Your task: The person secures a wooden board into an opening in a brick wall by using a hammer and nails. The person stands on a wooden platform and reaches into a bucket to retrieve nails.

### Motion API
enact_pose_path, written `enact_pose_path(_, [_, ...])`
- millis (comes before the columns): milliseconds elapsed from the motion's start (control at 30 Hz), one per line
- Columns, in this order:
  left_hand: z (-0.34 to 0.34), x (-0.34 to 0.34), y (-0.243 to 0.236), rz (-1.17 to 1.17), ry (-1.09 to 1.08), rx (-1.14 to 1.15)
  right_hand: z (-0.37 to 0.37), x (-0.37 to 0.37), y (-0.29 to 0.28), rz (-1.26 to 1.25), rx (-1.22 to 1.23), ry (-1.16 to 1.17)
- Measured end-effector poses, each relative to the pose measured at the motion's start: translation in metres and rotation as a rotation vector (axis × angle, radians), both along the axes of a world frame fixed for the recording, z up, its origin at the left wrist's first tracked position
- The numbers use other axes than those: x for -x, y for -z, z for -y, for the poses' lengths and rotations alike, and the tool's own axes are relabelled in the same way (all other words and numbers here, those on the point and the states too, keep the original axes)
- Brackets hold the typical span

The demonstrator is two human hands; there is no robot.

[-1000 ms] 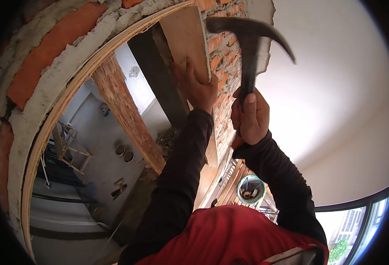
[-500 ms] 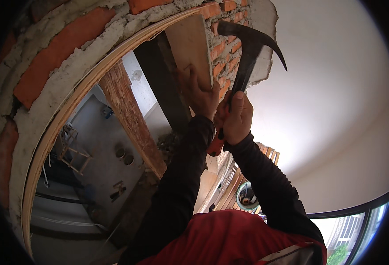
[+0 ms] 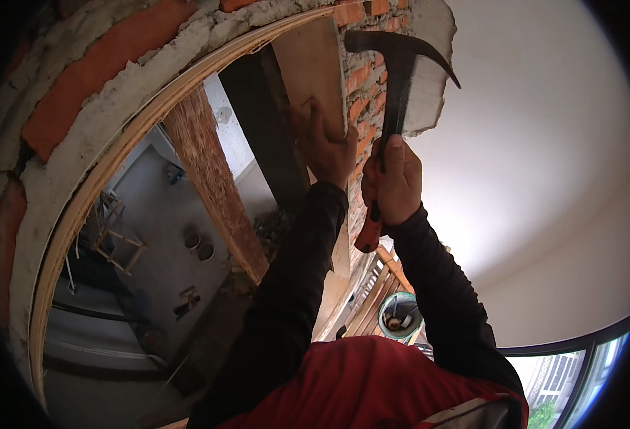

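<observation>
Head view: my right hand [image 3: 394, 182] is wrapped around the hammer [image 3: 399, 79] at 1 o'clock; my left hand [image 3: 326, 146] presses the board [image 3: 311, 68] flat against brick. I judge a glancing swing could strike those fingers.

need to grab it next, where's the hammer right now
In the head view the hammer is up at centre-right, gripped in the right hand, its head against the brick wall beside the wooden board.

Both forearms in long, close-fitting black sleeves [image 3: 286, 286] reaching the wrists, bare hands, and a red vest [image 3: 372, 386] with a pale reflective strip [image 3: 465, 415].
</observation>
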State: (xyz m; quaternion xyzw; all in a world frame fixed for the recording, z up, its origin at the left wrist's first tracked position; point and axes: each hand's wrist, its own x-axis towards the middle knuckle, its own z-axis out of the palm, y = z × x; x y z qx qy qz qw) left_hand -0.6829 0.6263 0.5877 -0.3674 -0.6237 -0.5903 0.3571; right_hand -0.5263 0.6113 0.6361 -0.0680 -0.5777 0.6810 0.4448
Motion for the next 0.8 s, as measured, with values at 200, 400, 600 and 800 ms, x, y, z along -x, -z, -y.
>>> enact_pose_path(200, [-0.005, -0.001, 0.007, -0.036, -0.053, -0.01, -0.005, 0.007, -0.002, 0.055, -0.034, 0.038])
enact_pose_path(400, [-0.001, 0.003, 0.004, -0.03, -0.069, -0.017, 0.001, 0.009, 0.005, -0.018, -0.025, 0.044])
enact_pose_path(600, [-0.006, 0.003, 0.002, -0.036, -0.068, -0.02, -0.007, 0.002, -0.004, 0.034, -0.037, 0.034])
enact_pose_path(800, [-0.013, 0.004, 0.015, -0.026, -0.047, -0.003, -0.008, 0.004, -0.003, 0.052, -0.033, 0.041])
